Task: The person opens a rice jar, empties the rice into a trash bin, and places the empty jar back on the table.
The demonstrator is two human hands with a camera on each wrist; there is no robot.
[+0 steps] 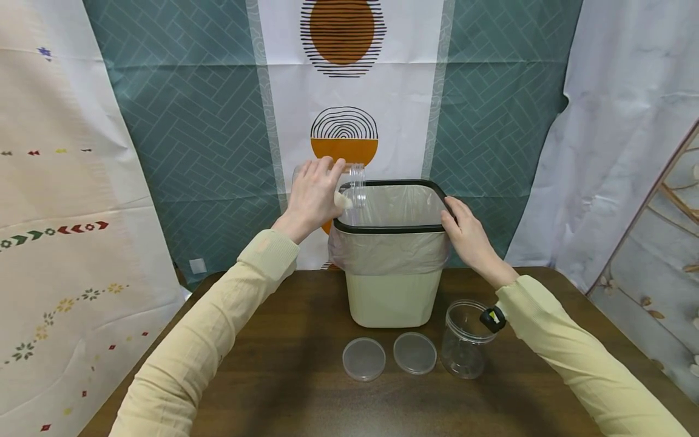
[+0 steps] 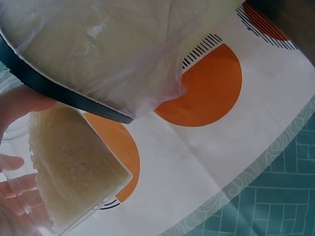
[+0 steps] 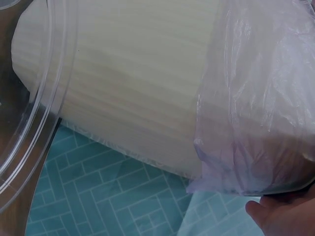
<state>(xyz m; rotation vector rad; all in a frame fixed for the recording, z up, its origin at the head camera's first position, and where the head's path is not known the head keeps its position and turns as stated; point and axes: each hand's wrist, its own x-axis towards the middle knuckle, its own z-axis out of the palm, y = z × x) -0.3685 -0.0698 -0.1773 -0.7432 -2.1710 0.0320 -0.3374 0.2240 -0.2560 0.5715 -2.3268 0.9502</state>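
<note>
A clear plastic jar (image 1: 357, 185), tipped onto its side, is held in my left hand (image 1: 311, 197) at the left rim of a pale green trash bin (image 1: 393, 297). Pale, rice-like grains (image 2: 74, 167) lie along the jar's lower wall in the left wrist view. Its threaded mouth points right, over the bin's opening. My right hand (image 1: 472, 240) rests on the bin's right edge, fingers over the black rim (image 1: 437, 189) and thumb on the near side. A thin translucent bag (image 1: 393, 252) lines the bin and hangs over its outside.
An uncapped clear jar (image 1: 463, 355) stands on the brown table (image 1: 295, 376) below my right wrist. Two round translucent lids, a left one (image 1: 364, 359) and a right one (image 1: 415, 353), lie in front of the bin. Patterned cloths (image 1: 207, 121) hang behind the table.
</note>
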